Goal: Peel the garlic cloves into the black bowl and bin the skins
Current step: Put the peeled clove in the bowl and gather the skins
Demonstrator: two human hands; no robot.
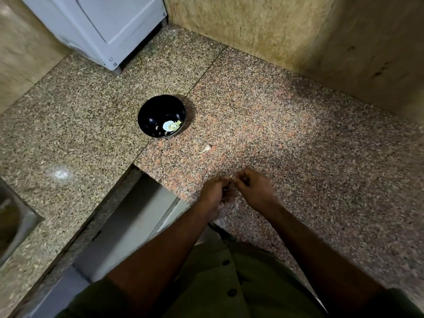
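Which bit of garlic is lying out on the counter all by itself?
The pale garlic piece on the speckled counter, between the black bowl and the hands. The other pieces sit inside the bowl.

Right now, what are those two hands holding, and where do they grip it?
Both hands, left and right, pinch something small between their fingertips; it is mostly hidden, so I cannot identify it.
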